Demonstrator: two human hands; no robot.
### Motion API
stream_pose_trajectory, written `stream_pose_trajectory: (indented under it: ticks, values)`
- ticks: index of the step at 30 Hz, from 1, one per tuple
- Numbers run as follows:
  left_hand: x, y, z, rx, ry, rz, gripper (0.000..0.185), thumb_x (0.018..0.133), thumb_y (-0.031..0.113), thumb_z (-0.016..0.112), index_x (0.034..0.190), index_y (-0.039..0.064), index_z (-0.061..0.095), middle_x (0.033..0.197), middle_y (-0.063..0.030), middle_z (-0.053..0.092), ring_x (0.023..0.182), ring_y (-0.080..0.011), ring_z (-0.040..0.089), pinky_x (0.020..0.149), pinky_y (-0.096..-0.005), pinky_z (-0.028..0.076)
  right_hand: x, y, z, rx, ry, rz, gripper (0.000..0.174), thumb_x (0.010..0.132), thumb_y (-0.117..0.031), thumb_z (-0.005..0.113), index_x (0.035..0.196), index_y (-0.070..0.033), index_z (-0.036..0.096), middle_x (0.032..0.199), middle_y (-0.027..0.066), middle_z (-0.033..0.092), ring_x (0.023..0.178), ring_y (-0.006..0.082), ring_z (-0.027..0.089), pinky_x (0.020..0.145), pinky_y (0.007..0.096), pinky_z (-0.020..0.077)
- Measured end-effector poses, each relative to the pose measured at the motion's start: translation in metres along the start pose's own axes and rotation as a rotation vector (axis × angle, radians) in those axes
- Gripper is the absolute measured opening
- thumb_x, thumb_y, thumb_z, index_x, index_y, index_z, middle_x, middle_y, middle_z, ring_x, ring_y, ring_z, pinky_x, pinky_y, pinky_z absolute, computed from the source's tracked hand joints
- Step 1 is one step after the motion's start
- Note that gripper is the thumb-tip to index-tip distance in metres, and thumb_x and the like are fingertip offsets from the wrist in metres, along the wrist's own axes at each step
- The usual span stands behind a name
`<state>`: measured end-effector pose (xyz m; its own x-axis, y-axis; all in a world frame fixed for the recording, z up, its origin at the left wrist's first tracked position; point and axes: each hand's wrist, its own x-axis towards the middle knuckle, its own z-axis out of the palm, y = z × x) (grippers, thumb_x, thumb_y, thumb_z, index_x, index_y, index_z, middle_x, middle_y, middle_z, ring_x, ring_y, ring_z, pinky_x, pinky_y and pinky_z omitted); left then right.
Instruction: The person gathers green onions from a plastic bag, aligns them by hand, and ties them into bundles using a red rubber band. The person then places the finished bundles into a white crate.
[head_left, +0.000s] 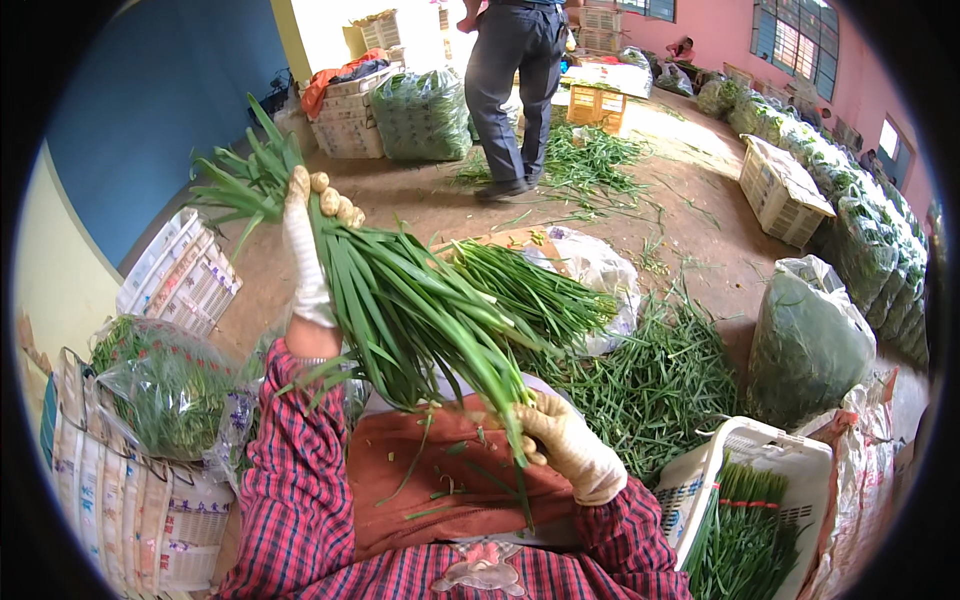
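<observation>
My left hand (324, 201), in a pale work glove, grips a large bunch of long green leafy stalks (405, 300) that slants down to the right across my lap. My right hand (551, 431), gloved too, has its fingers at the lower end of the bunch, closed on a few stalks there. A rust-red cloth (420, 480) with loose leaf scraps covers my lap. Just beyond the bunch, a pile of thinner green stalks (532, 292) lies beside crumpled clear plastic (600, 277).
Loose leaves (652, 382) heap on the floor at right, near a white plastic crate (697, 487) of banded green bunches. Filled bags (810, 345) stand farther right. At left are a bagged bundle (165, 390) and stacked crates (127, 510). A person (517, 82) stands ahead.
</observation>
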<state>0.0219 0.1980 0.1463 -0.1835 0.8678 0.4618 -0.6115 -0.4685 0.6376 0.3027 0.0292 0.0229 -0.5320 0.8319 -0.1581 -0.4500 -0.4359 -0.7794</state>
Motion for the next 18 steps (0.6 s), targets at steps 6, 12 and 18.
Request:
stream_pose_trajectory:
  ticks: [6,12,18]
  values:
    - [0.039,0.010,-0.035,-0.078,0.127,-0.012,0.028,0.100,0.040,0.062,0.095,0.013,0.058,0.066,0.0047,0.048,0.057,-0.0127,0.049,0.057,-0.0319,0.046,-0.053,0.002,-0.033,-0.002,0.217,-0.088,0.020,0.099,-0.022,0.060,0.088,-0.005,0.058,0.055,-0.0067,0.041,0.041,0.0021,0.033,0.039,0.0177,0.0259]
    - [0.059,0.026,-0.049,-0.044,0.123,0.022,0.027,0.102,0.040,0.058,0.093,0.014,0.060,0.067,0.0045,0.051,0.059,-0.0152,0.050,0.060,-0.0349,0.047,-0.050,0.018,-0.094,-0.843,0.668,-0.071,0.028,0.097,-0.012,0.064,0.121,0.003,0.064,0.106,0.0045,0.070,0.090,0.0110,0.063,0.085,0.0256,0.0518]
    - [0.058,0.019,-0.034,-0.094,0.132,-0.015,0.030,0.102,0.042,0.055,0.090,0.014,0.060,0.066,0.0036,0.052,0.058,-0.0174,0.051,0.059,-0.0373,0.047,-0.004,-0.012,-0.032,-0.389,0.208,-0.336,0.047,0.096,-0.006,0.065,0.141,0.000,0.052,0.138,0.0081,0.059,0.119,0.0162,0.057,0.105,0.0301,0.0449]
